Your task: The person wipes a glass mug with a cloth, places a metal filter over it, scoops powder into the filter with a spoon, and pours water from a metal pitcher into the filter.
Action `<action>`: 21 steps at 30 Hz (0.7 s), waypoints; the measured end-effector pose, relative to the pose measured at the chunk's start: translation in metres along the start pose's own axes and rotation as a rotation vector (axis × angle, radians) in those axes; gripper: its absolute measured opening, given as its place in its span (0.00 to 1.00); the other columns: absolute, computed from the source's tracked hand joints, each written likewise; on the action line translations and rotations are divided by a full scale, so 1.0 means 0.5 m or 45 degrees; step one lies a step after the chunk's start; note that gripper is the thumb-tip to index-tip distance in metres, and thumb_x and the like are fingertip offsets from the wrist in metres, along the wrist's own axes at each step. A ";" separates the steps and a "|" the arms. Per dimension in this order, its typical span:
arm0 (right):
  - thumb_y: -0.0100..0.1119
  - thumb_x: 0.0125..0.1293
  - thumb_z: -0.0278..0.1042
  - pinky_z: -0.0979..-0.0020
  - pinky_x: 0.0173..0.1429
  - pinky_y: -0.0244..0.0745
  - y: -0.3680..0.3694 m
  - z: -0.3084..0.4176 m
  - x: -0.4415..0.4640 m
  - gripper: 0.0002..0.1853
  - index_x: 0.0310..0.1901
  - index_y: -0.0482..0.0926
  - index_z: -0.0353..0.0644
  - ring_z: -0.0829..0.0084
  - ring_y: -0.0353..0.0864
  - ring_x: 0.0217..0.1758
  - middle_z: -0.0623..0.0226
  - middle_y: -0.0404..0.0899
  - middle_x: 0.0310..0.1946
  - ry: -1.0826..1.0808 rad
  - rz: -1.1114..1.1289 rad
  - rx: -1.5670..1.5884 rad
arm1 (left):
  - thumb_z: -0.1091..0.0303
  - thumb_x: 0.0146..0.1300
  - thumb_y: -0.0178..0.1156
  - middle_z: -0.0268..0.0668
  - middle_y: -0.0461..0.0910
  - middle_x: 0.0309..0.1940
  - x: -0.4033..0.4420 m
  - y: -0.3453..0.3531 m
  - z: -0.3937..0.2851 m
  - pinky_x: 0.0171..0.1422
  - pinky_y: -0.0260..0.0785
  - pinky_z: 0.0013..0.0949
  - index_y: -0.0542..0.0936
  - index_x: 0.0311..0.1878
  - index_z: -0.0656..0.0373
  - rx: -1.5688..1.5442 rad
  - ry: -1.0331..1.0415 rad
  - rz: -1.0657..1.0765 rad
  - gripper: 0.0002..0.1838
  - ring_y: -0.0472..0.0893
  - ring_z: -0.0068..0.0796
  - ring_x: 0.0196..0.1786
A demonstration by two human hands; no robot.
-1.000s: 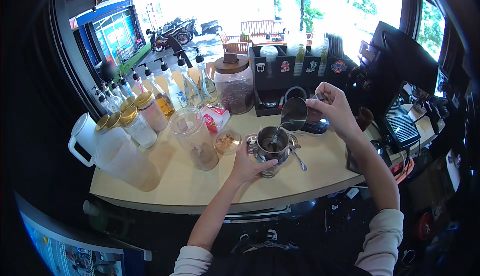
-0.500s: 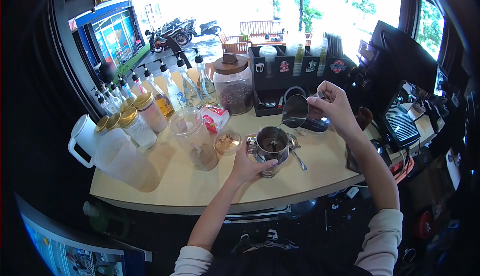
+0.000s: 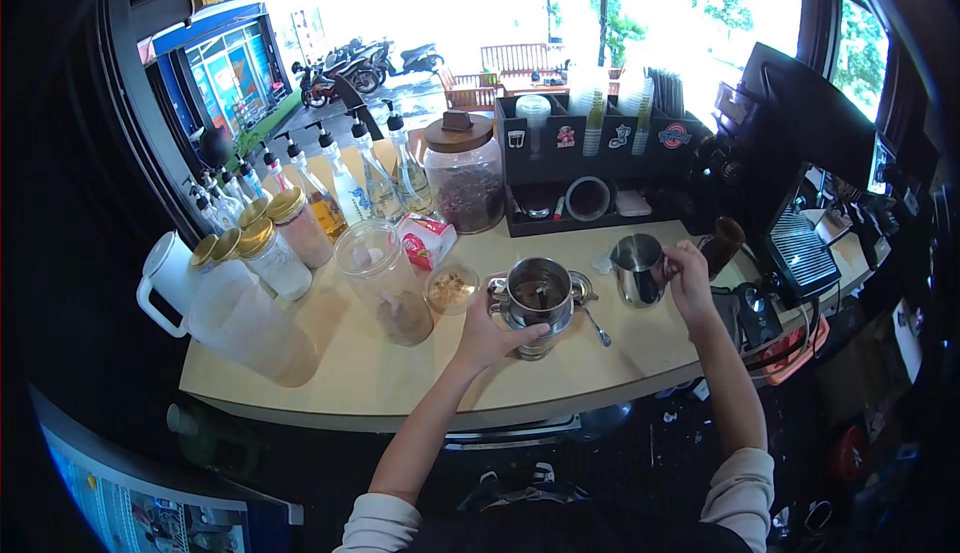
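My left hand (image 3: pixel 493 333) is wrapped round the near left side of a metal drip coffee filter (image 3: pixel 530 315), which sits over a glass (image 3: pixel 536 351) on the counter. Dark liquid shows inside the filter. By its handle, my right hand (image 3: pixel 690 278) grips a metal milk pitcher (image 3: pixel 638 278). The pitcher is now upright, to the right of the filter; whether its base touches the counter I cannot tell. Between the two lies a spoon (image 3: pixel 599 328), beside a small metal piece partly hidden by the filter.
Left of my hands stand a tall clear jar (image 3: pixel 385 288), a small open container of brown bits (image 3: pixel 453 287) and a cloudy pitcher (image 3: pixel 250 323). Pump bottles (image 3: pixel 375 178) and a wooden-lidded jar (image 3: pixel 465 178) line the back. A black organizer (image 3: pixel 600 158) holds cups.
My right hand has brought the pitcher from tilted over the filter, with a thin stream at its spout, down to the right and upright. My left hand stays on the filter.
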State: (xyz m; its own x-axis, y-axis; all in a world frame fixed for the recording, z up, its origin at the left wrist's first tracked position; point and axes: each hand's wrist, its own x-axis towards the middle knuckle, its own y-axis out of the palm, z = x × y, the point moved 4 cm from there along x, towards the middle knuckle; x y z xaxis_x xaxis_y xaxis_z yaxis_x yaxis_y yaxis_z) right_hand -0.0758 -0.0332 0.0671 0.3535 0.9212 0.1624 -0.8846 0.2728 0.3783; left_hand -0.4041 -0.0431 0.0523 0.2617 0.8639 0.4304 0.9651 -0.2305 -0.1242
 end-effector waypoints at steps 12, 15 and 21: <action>0.54 0.59 0.21 0.77 0.29 0.57 -0.154 -0.156 0.019 0.11 0.24 0.64 0.45 0.83 0.60 0.21 0.76 0.63 0.18 -0.064 -0.127 0.364 | 0.61 0.38 0.79 0.41 0.76 0.48 -0.001 0.003 -0.002 0.60 0.69 0.36 0.68 0.56 0.62 -0.037 0.010 -0.013 0.42 0.77 0.31 0.53; 0.54 0.60 0.23 0.76 0.30 0.60 -0.147 -0.156 0.007 0.10 0.26 0.65 0.45 0.80 0.61 0.21 0.76 0.62 0.18 -0.050 -0.162 0.375 | 0.61 0.37 0.79 0.41 0.76 0.49 -0.003 0.002 -0.004 0.60 0.68 0.36 0.68 0.56 0.62 -0.045 0.004 -0.018 0.42 0.77 0.30 0.53; 0.56 0.59 0.19 0.74 0.33 0.67 -0.147 -0.092 -0.022 0.05 0.34 0.70 0.39 0.77 0.69 0.25 0.70 0.69 0.23 -0.617 -0.369 -0.491 | 0.61 0.37 0.79 0.40 0.76 0.49 -0.003 0.003 -0.004 0.61 0.67 0.36 0.68 0.57 0.62 -0.041 -0.002 -0.017 0.43 0.77 0.30 0.53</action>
State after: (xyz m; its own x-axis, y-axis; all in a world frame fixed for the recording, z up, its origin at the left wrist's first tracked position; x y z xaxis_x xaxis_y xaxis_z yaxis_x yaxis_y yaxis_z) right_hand -0.0288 -0.0505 -0.0045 0.6090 0.5926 0.5272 -0.7472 0.6515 0.1309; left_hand -0.4031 -0.0453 0.0532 0.2489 0.8678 0.4301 0.9683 -0.2331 -0.0899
